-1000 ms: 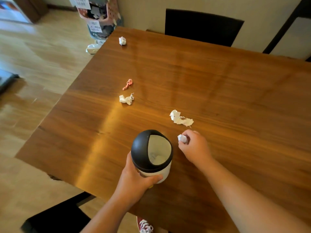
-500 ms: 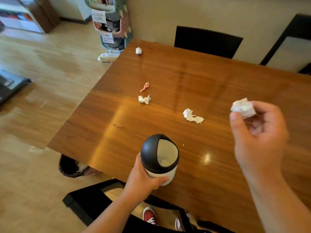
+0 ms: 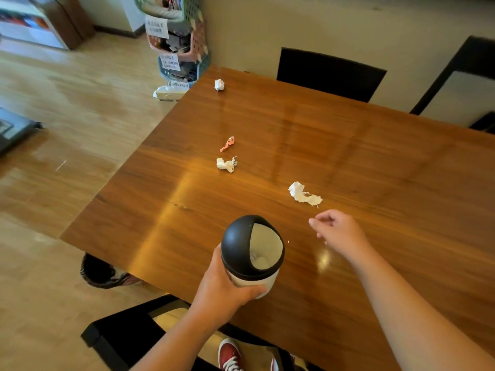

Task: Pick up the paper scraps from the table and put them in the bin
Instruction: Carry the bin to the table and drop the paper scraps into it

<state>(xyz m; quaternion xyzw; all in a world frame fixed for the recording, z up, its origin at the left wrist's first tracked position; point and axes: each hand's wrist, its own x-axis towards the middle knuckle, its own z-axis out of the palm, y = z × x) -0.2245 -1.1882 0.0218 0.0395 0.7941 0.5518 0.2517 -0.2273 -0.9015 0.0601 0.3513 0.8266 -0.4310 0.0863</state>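
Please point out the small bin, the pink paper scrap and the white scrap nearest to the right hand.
small bin (image 3: 237,236): head view, black domed lid.
pink paper scrap (image 3: 227,143): head view, its middle.
nearest white scrap (image 3: 296,190): head view, crumpled end.

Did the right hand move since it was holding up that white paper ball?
Yes. The right hand came down toward the table, beside the bin, and looks empty.

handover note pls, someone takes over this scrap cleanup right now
Left hand: gripping the bin near the table's front edge.
Right hand: empty, fingers loosely open, just right of the bin.
Done: some white paper already lies inside the bin.
Left, four on the table: torn white scrap nearest the right hand, white wad, pink scrap, white ball at the far corner.
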